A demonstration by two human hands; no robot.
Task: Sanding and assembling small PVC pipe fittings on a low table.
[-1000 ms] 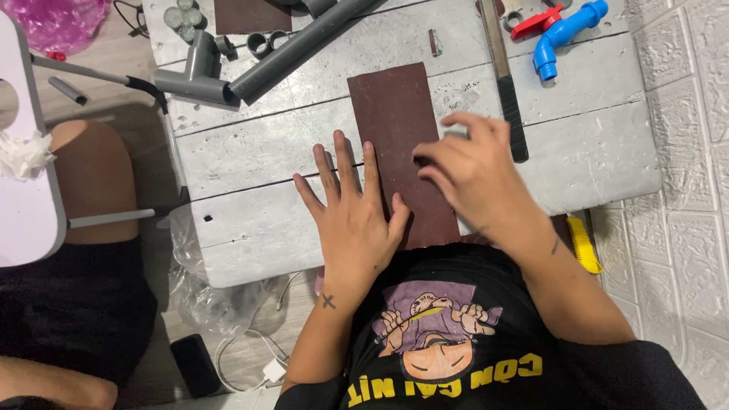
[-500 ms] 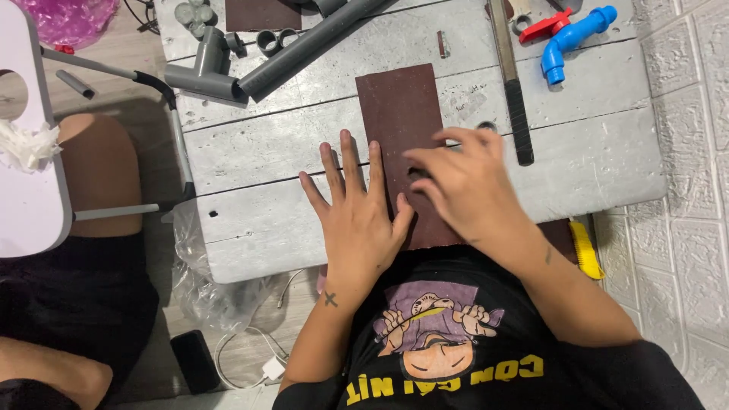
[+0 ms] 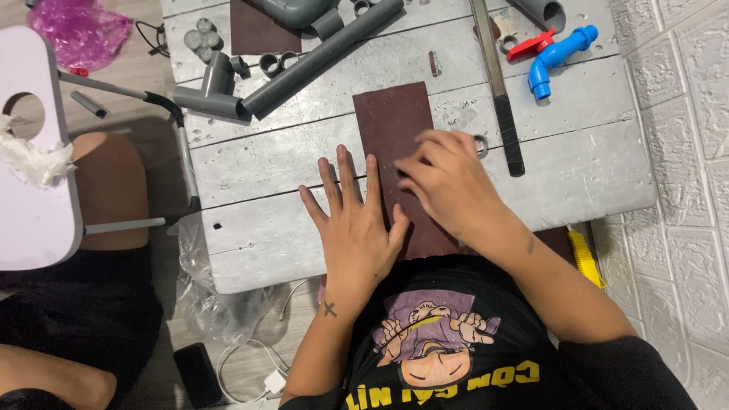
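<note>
A dark brown abrasive sheet (image 3: 391,114) lies lengthwise on the grey plank table (image 3: 577,167). My left hand (image 3: 357,228) rests flat with fingers spread, palm on the table and thumb side on the sheet's left edge. My right hand (image 3: 448,186) sits on the sheet's right half with bent fingers pressing down; whatever is under the fingertips is hidden. A small grey ring (image 3: 481,144) shows at the right hand's far edge.
Grey pipes and fittings (image 3: 326,57) lie at the table's back, beside a second brown sheet (image 3: 258,26). A long tool with a black handle (image 3: 501,99) and a blue tap (image 3: 558,57) lie to the right. White wall (image 3: 683,190) on the right; another person's leg (image 3: 110,190) on the left.
My right hand has slid a little leftward across the sheet. The left hand stays flat in the same spot. The view has shifted slightly.
</note>
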